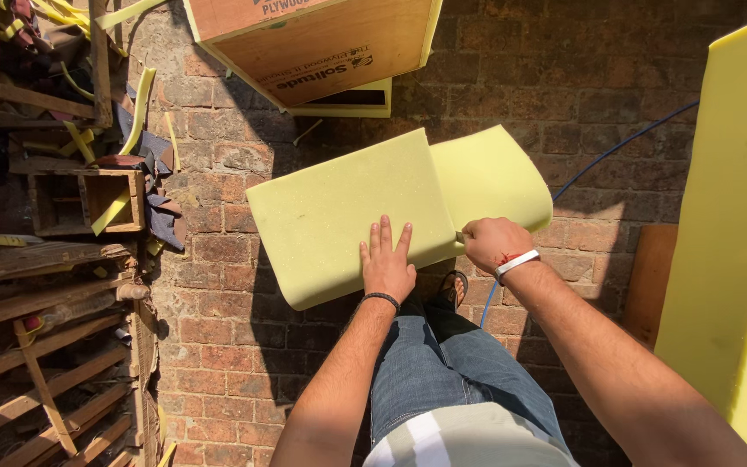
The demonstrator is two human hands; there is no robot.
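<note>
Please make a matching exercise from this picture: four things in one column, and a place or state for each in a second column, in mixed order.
1. left hand
2. right hand
3. plywood box
4. blue cable

a. lies on the brick floor
b. rests flat on the yellow foam sheet
c. stands at the top, past the foam
d. closed in a fist at the foam's edge

Pairs: 1-b, 2-d, 3-c, 4-a

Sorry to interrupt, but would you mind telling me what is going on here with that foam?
A person stands on a brick floor, pressing the left hand flat on a yellow foam sheet. The right hand is closed at the sheet's near edge, gripping something too hidden to identify. The foam's right part curls upward. A plywood box lies beyond, and a larger foam slab stands at the right.
</note>
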